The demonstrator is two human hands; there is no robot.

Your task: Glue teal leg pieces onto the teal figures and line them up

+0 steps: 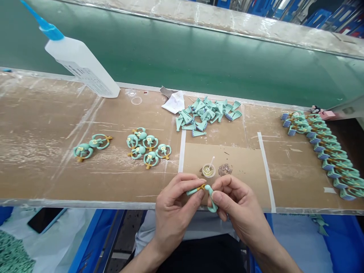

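- Workbench (36, 125) of brown board, with a plastic squeeze bottle (79, 64) far ahead and left of the grip
- Teal clay figures (149, 146) left of the grip, loose teal pieces (206, 113) further ahead
- Small cup (208, 170) with a stick just ahead
- Left hand (173, 208) and right hand (241, 204) both pinching a teal clay piece (199, 189), its long axis crosswise between them

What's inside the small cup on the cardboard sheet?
The small clear cup holds a yellowish liquid with a white stick leaning in it. The liquid hides the stick's lower end, and the cup's bottom cannot be seen.
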